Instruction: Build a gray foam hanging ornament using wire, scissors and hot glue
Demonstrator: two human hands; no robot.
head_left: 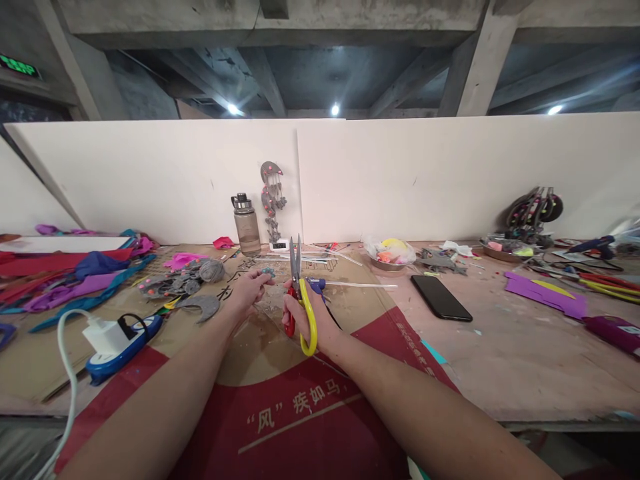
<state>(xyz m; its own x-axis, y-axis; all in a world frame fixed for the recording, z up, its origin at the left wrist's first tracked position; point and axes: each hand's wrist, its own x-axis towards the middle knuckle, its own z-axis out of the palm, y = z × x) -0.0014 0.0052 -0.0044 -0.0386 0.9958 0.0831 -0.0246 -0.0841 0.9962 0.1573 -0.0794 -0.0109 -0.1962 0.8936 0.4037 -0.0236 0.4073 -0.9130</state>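
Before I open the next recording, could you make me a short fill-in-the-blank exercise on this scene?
1. The left hand pinches a small bluish piece, while the right hand holds a pair of ____.
2. The black phone lies to the ____ of both hands.
3. The bottle stands before a board coloured ____.

Missing words: scissors; right; white.

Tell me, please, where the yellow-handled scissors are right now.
In the head view, the yellow-handled scissors are near the centre, held in the right hand, just right of the left hand.
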